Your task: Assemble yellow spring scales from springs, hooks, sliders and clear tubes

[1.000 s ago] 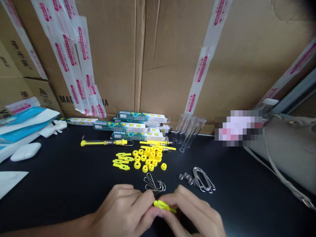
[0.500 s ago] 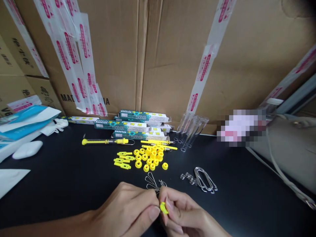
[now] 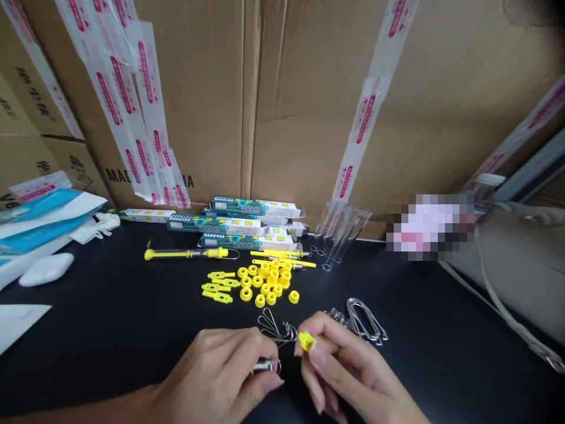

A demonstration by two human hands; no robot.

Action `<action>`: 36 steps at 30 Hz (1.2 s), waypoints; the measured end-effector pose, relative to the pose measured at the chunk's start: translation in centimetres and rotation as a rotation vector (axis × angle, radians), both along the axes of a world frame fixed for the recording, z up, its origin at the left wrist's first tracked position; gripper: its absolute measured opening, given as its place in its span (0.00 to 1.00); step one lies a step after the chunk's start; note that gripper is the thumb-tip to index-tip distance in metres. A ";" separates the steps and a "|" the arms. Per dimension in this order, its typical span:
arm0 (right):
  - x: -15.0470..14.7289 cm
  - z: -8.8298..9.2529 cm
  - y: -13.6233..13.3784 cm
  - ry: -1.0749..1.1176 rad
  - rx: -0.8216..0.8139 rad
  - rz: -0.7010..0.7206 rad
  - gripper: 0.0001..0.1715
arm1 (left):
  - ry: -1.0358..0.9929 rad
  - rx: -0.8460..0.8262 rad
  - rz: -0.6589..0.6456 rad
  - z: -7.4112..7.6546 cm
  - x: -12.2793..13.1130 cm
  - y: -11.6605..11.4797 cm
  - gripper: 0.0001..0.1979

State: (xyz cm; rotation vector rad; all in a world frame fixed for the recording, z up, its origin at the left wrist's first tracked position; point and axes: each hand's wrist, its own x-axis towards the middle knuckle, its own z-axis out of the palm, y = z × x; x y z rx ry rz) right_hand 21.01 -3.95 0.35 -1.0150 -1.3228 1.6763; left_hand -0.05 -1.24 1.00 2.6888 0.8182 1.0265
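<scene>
Left hand pinched a small metal barrel; right hand pinched a yellow plastic piece, the two apart above the table. Loose yellow rings and wire clips remained piled, apparently unused.

Taped cartons stand behind the black worktop, with teal-and-white packets stacked at their foot beside clear tubes; a beige bag sits right, a white case left.

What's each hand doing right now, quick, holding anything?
Left hand: closed, gripping a small metal part.
Right hand: closed, pinching a yellow plastic piece.
</scene>
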 end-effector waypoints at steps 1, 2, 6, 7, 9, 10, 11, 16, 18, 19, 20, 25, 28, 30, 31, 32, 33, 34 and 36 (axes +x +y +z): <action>-0.1 0.0 -0.1 -0.041 0.047 -0.014 0.23 | 0.010 0.019 0.011 0.0 0.1 0.0 0.19; -0.2 0.2 -0.1 -0.087 0.111 -0.044 0.21 | 0.016 0.030 0.015 -0.1 0.1 -0.1 0.19; 0.3 1.0 0.4 -0.296 0.455 -0.173 0.11 | -0.003 0.008 0.025 -0.3 0.2 0.0 0.18; 0.5 1.3 0.7 -0.336 0.519 -0.179 0.10 | -0.009 0.005 0.035 -0.3 0.3 -0.1 0.18; 0.6 1.8 1.2 -0.397 0.592 -0.176 0.07 | -0.016 0.022 0.054 -0.3 0.3 -0.2 0.17; 0.5 2.1 1.6 -0.427 0.610 -0.177 0.06 | -0.003 0.024 0.063 -0.4 0.3 -0.3 0.17; 0.4 2.5 2.1 -0.456 0.622 -0.181 0.05 | 0.010 0.030 0.062 -0.4 0.3 -0.4 0.18; -1.9 4.8 5.9 -0.520 0.617 -0.122 0.05 | 0.081 0.049 0.026 -0.9 -0.1 -0.4 0.17; -3.3 5.5 7.8 -0.530 0.641 -0.033 0.05 | 0.094 0.051 0.010 -1.0 -0.1 -0.1 0.16; -4.0 5.6 8.8 -0.544 0.661 0.000 0.05 | 0.095 0.049 0.007 -1.0 -0.1 0.0 0.16; -4.6 5.6 9.7 -0.567 0.697 0.010 0.05 | 0.093 0.046 0.004 -1.0 -0.1 0.1 0.16; -7.1 4.8 13.4 -0.658 0.796 0.032 0.04 | 0.060 0.049 -0.020 -1.4 -0.1 0.3 0.14; -7.8 4.5 14.9 -0.723 0.837 0.081 0.04 | 0.047 0.062 -0.031 -1.5 -0.1 0.4 0.12; -8.2 4.4 15.6 -0.770 0.876 0.131 0.04 | 0.043 0.069 -0.031 -1.6 -0.1 0.4 0.11; -8.4 4.3 15.8 -0.793 0.897 0.158 0.06 | 0.043 0.072 -0.029 -1.6 0.0 0.4 0.10; -8.6 4.3 16.1 -0.813 0.918 0.187 0.09 | 0.047 0.070 -0.026 -1.6 0.0 0.4 0.09; -8.8 4.2 16.3 -0.830 0.936 0.214 0.12 | 0.053 0.069 -0.024 -1.6 0.0 0.4 0.08; -8.9 4.1 16.4 -0.846 0.951 0.236 0.14 | 0.059 0.065 -0.022 -1.6 0.0 0.4 0.07; -9.0 3.9 16.5 -0.873 0.971 0.250 0.16 | 0.062 0.065 -0.028 -1.7 0.0 0.5 0.07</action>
